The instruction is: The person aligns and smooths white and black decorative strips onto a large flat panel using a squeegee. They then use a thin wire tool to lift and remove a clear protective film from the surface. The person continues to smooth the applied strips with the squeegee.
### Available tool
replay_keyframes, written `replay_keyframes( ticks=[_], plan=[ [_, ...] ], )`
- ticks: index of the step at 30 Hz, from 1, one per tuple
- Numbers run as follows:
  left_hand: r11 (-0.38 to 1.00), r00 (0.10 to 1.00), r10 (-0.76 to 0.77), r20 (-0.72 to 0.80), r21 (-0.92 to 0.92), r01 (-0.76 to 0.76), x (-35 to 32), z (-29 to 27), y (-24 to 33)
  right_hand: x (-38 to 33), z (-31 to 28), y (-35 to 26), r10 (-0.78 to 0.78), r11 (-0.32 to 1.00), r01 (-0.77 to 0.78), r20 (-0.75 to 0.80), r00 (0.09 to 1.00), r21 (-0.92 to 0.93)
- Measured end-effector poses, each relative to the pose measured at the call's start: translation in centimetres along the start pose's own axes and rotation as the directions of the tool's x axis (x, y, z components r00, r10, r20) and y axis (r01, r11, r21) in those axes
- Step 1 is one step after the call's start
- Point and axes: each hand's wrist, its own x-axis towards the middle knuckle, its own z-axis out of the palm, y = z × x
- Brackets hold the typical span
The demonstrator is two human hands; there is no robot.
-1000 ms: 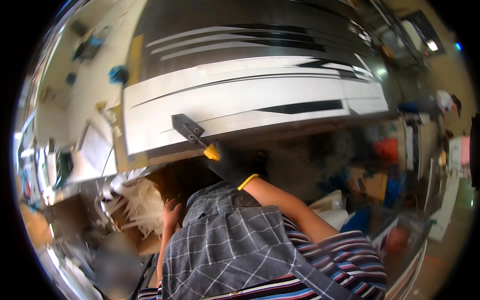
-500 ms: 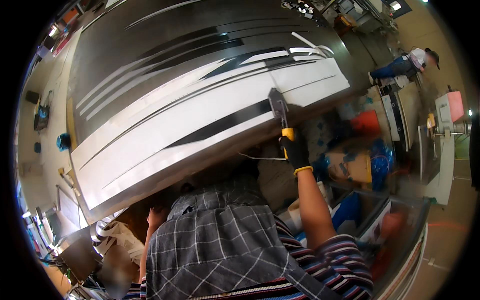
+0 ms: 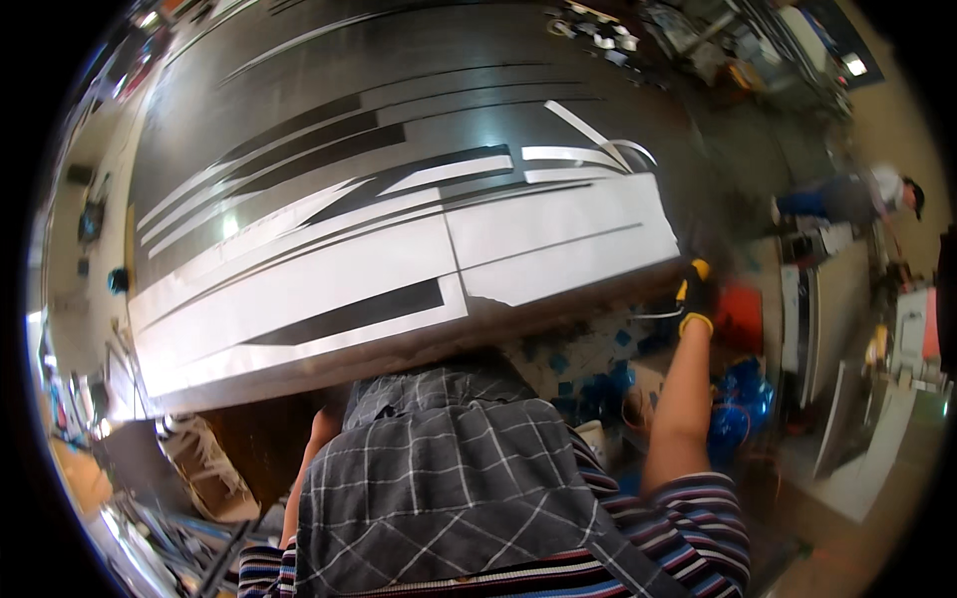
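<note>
My right hand [image 3: 703, 299], in a black glove with a yellow cuff, is closed around a yellow-handled tool [image 3: 701, 268] just off the right corner of the table. The tool's head cannot be made out now; a thin pale cord [image 3: 654, 315] runs beside the hand. On the table lies a long white sheet [image 3: 558, 244] with narrow slits and a dark tapered gap [image 3: 369, 311] through which the dark tabletop shows. My bare left hand [image 3: 325, 423] hangs low beside the checked apron [image 3: 449, 448], below the table's front edge, its fingers mostly hidden.
Loose white strips [image 3: 573, 156] curl behind the sheet's right end. Small scraps [image 3: 603, 40] lie at the far right of the dark tabletop [image 3: 439, 100]. Right of the table are a red container [image 3: 740, 317] and blue plastic [image 3: 746, 394]. Another person [image 3: 847, 199] bends over farther right.
My right hand has moved right with the tool, away from the middle of the sheet to beyond its right end. The view has shifted; the left hand still hangs low.
</note>
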Motion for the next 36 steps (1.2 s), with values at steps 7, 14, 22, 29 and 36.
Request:
replay_keyframes(
  ticks=[7,14,22,29,36],
  plan=[
    [0.973,0.961,-0.232,0.148,0.035,0.229,0.7,-3.3,9.0,-7.0,1.7,-15.2,-0.876,0.405,0.901,0.218,0.431,-0.155],
    [0.591,0.759,-0.609,0.23,-0.507,0.628,5.4,-13.7,17.9,-6.5,4.3,-20.1,-0.813,-0.063,0.998,0.581,-0.043,-0.014],
    [0.56,0.708,-0.644,0.29,-0.452,0.695,4.3,-11.7,19.0,-3.5,0.7,-21.6,-0.687,0.562,0.684,0.723,0.074,0.464],
    [0.535,0.699,-0.653,0.292,-0.475,0.699,5.0,-13.0,19.6,-7.0,4.9,-24.0,-0.89,0.324,0.772,0.453,0.054,0.546],
    [0.509,0.691,-0.69,0.215,-0.536,0.674,2.9,-13.3,18.8,-6.6,6.4,-19.4,-0.949,0.106,0.935,0.317,-0.007,0.338]
  ],
)
